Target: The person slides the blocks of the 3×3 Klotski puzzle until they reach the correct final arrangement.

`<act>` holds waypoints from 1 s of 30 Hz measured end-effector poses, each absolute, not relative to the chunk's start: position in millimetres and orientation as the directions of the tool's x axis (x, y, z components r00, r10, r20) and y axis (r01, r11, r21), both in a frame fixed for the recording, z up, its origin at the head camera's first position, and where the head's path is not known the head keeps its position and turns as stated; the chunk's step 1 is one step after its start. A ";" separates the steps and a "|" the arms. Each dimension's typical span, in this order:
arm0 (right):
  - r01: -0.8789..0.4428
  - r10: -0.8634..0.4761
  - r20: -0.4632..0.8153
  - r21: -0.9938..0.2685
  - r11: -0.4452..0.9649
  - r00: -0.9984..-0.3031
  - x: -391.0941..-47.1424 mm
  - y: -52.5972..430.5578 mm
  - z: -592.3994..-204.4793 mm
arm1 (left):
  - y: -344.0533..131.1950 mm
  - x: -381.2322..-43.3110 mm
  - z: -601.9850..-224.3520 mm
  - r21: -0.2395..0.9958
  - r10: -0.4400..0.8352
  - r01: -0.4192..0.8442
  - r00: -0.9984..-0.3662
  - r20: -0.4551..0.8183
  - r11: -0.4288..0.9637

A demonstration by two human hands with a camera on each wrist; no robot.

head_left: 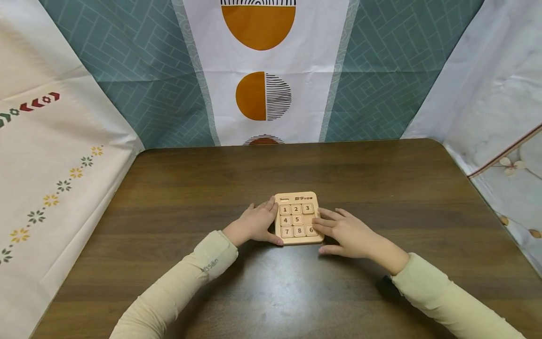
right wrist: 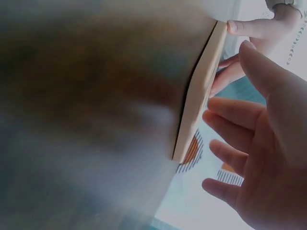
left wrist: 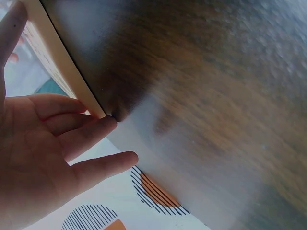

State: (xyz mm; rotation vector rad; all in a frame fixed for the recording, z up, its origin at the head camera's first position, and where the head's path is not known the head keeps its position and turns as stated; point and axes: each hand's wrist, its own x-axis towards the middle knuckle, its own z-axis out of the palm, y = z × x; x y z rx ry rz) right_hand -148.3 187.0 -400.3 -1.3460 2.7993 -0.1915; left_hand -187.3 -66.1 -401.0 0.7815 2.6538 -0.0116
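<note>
A wooden number slide puzzle [head_left: 298, 241] lies flat on the table. Its rows read 1 2 3, then 4 5 with a bare slot at the right, then 7 8 6. My left hand [head_left: 256, 222] rests along the puzzle's left side, thumb by the near corner and fingers up toward the far corner. In the left wrist view its fingers [left wrist: 88, 136] are fairly straight, touching the frame's edge. From the right, my right hand [head_left: 349, 233] reaches over the puzzle with relaxed fingers, fingertips close over the slot and the 6 tile [head_left: 311, 230]. Its thumb stays off the puzzle.
The dark wooden table [head_left: 211, 174] extends around the puzzle on all sides. Beyond its far edge hangs a patterned cloth [head_left: 313, 94]. White cloths with printed flowers [head_left: 51, 200] drop along the left and right sides.
</note>
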 end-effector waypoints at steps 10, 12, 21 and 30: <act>-0.786 -0.789 -0.001 -0.073 0.613 -0.615 -140.6 186.8 -405.4 | -66.5 -188.6 -401.9 0.095 0.520 0.523 -0.778 -0.353 0.847; -0.783 -0.785 -0.002 -0.059 0.619 -0.620 -141.7 185.2 -406.4 | -66.9 -188.8 -402.5 0.097 0.520 0.522 -0.779 -0.351 0.847; -0.770 -0.770 -0.004 -0.029 0.638 -0.638 -154.4 177.5 -403.8 | -66.4 -187.9 -401.5 0.098 0.520 0.523 -0.777 -0.354 0.847; -0.748 -0.748 -0.016 -0.015 0.664 -0.664 -157.3 177.4 -404.2 | -67.1 -187.8 -403.7 0.100 0.524 0.525 -0.776 -0.352 0.845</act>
